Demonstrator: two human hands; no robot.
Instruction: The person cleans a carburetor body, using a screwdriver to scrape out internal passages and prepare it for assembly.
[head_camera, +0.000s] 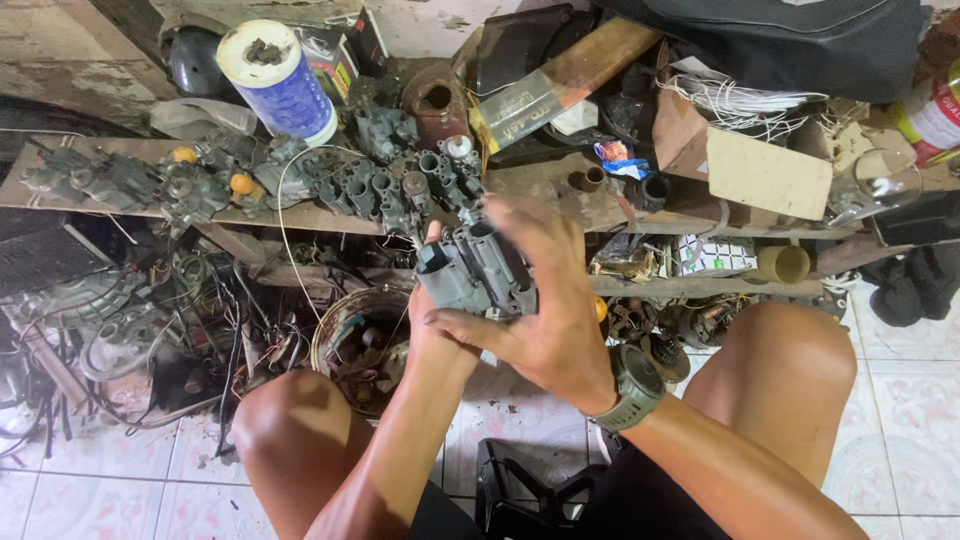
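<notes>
1. Fingers first: the right hand has its fingers wrapped over the top and side of a grey metal carburetor body, dead centre of the frame. Thumb and index are curled around it, not spread flat.
2. The left hand sits underneath and behind, mostly hidden by the part and the right hand. Looks like it's cupping the bottom, with a fingertip or thumb peeking out by the top left corner, but honestly I can't tell how tight that grip is.
3. So the carb is held in the air between both hands, above the knees and just in front of the shelf, not resting on anything.
4. Step in hand, my guess: turning it over to inspect it, no tools out. Any next move would need one hand to take the full weight so the other is free.
5. Grey-green watch on the right wrist.
6. Further out: a wooden shelf across the upper half, loaded with more carburetors, a blue-and-white can upper left, a cardboard box upper right.
7. Below the shelf, a wire basket of scrap parts and tangled wiring on the left, tiled floor at the bottom.
</notes>
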